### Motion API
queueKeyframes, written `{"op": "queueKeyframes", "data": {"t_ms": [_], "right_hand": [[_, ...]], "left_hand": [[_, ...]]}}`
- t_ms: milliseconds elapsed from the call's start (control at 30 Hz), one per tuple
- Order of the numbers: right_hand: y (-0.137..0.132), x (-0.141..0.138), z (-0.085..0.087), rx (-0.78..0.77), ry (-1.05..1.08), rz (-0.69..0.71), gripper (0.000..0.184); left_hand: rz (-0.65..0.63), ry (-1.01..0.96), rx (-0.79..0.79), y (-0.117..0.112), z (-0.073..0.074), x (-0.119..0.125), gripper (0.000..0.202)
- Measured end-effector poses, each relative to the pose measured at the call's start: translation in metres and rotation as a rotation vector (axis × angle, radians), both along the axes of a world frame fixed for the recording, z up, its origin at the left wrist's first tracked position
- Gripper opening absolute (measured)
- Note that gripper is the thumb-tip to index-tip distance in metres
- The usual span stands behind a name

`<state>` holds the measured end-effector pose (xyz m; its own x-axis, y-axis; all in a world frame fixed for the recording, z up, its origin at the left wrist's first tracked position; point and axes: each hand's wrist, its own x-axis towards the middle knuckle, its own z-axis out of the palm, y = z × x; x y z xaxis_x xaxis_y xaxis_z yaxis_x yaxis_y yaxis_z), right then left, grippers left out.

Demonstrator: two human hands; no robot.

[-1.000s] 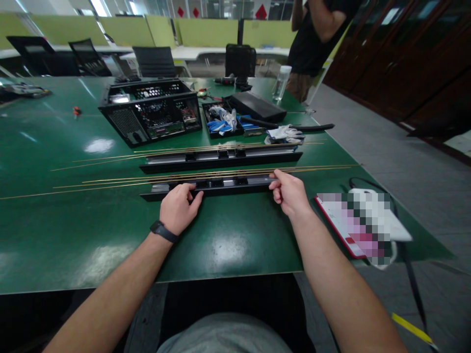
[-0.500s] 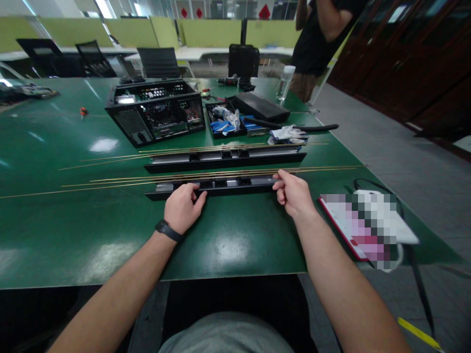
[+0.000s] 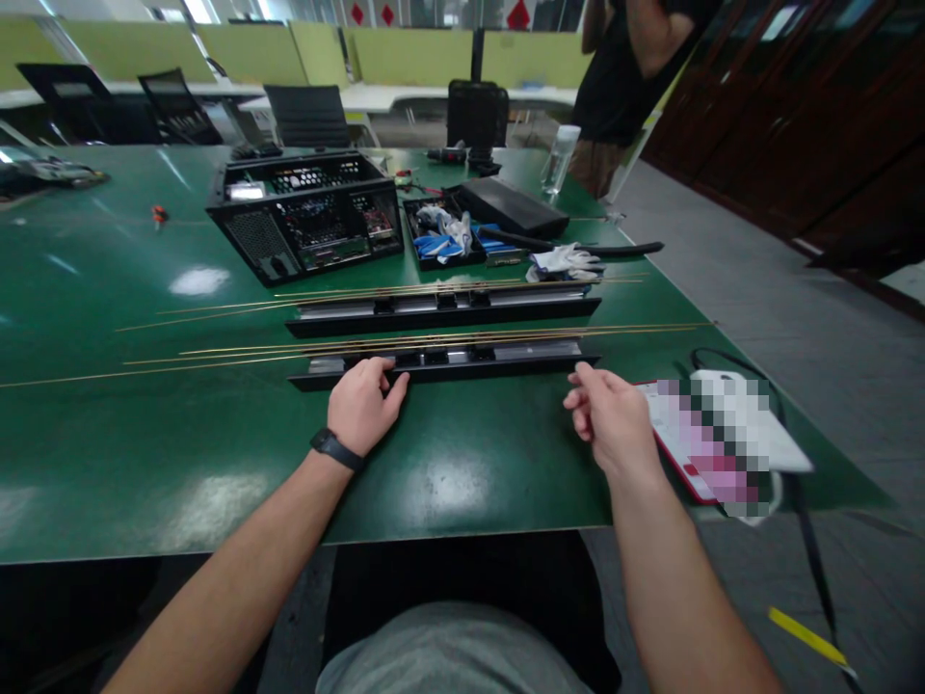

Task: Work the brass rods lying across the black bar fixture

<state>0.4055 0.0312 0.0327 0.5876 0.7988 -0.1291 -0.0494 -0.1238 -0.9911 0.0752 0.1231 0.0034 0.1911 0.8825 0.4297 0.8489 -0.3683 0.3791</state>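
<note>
My left hand (image 3: 363, 403), with a black watch at the wrist, rests on the near black rail (image 3: 462, 360), fingers curled over its front edge and thumb pressed to it. My right hand (image 3: 611, 416) hovers just off the rail's right end, fingers loosely bent and apart, holding nothing. Thin brass rods (image 3: 434, 339) lie lengthwise along the back of that rail and stick out past both ends. A second black rail (image 3: 442, 309) lies parallel behind it with more rods.
An open black computer case (image 3: 307, 213) stands behind the rails on the green table (image 3: 145, 443). A tray of parts (image 3: 442, 236), white gloves (image 3: 564, 261), a flat black box (image 3: 510, 208) and a bottle (image 3: 557, 160) sit farther back. A person stands at the far right corner.
My right hand has let go of the near rail's right part and drawn back to the right and toward me. My left hand stays on the rail.
</note>
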Motion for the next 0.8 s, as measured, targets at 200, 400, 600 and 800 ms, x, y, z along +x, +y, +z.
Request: {"op": "queueKeyframes", "data": {"t_ms": [200,400,600,800], "right_hand": [[-0.095,0.012,-0.022,-0.099,-0.571,-0.275,0.053],[-0.154,0.039,-0.042,-0.238,-1.119,-0.476,0.046],[-0.187,0.065,-0.043,-0.329,-1.18,-0.526,0.038],[-0.194,0.083,-0.044,-0.54,-1.131,-0.438,0.068]], "left_hand": [[-0.003,0.006,-0.013,0.0,0.0,0.0,0.028],[-0.006,0.012,-0.016,0.0,-0.002,0.0,0.029],[-0.013,0.013,-0.003,0.001,-0.003,-0.001,0.028],[-0.005,0.013,-0.009,0.0,-0.002,0.0,0.028]]}}
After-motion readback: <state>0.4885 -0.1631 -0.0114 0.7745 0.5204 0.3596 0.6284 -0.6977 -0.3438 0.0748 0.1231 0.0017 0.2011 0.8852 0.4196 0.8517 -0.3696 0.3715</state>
